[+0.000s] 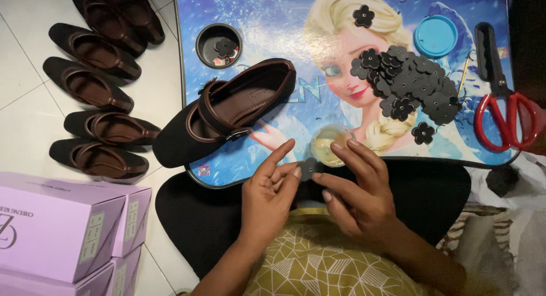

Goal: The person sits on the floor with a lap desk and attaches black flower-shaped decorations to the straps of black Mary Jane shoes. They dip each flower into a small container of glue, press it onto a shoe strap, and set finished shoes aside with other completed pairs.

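Item: small black flower cutout (308,168), being pinched between my two hands just over the near edge of the counter (267,17); my left hand (268,195) is closing thumb and fingers on its left side; my right hand (358,185) is gripping its right side, other fingers spreading loosely; small clear glue pot (329,143) sitting just behind the cutout; brown strapped shoe (224,111) lying on the counter to the left; heap of black flowers (412,85) lying right, red scissors (503,102) beyond; spare shoes (96,85) lining the floor.
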